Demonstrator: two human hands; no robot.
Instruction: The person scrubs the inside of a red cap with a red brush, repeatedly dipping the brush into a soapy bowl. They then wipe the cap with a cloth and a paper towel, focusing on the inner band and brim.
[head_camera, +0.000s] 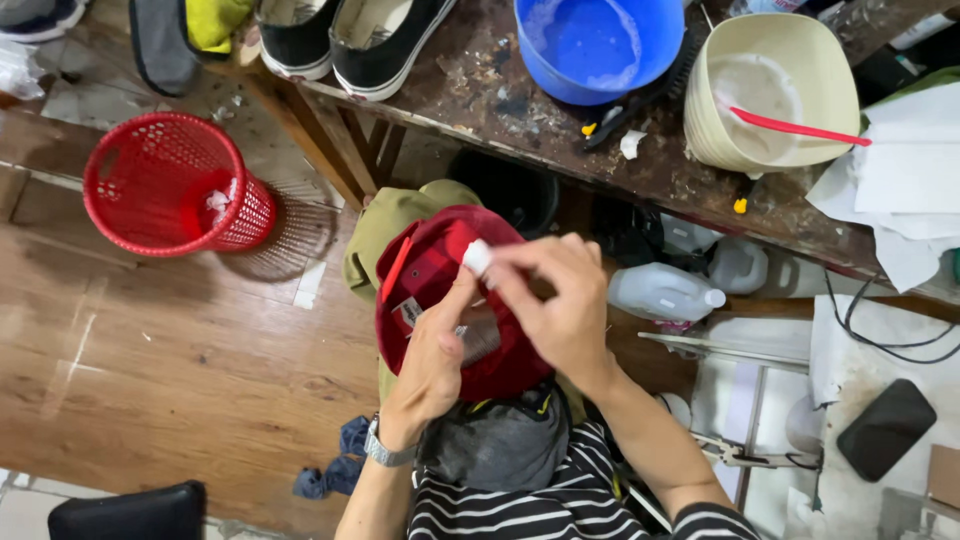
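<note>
Head view, floor: wooden floor (150, 370) fills the left half, under everything else.
Worktop: dark, stained worktop (480, 90) runs along the top, its front edge slanting down to the right.
Basket: red mesh basket (170, 185) stands on the floor, left of the worktop's front edge, a bit of white scrap inside.
Bowls: blue bowl (595, 45) at the worktop's back edge; cream bowl (770, 95) just right of it, a red stick (800, 128) lying across its rim.
Shoes: black shoes with white soles (350, 35) sit at the worktop's left end.
Cap: red cap (440, 270) is held over the lap, below the worktop's front edge, its hollow inside turned up.
Left hand: left hand (435, 355) comes up from below, wrist bent, a watch (385, 452) on it; fingers curled around the cap's near side, thumb pressed inside it.
Right hand: right hand (560, 300) reaches across from the right, forearm angled; thumb and forefinger pinch a small white pad (477, 257).
Pad: touches the cap's inside, near its upper rim, at the fingertips.
</note>
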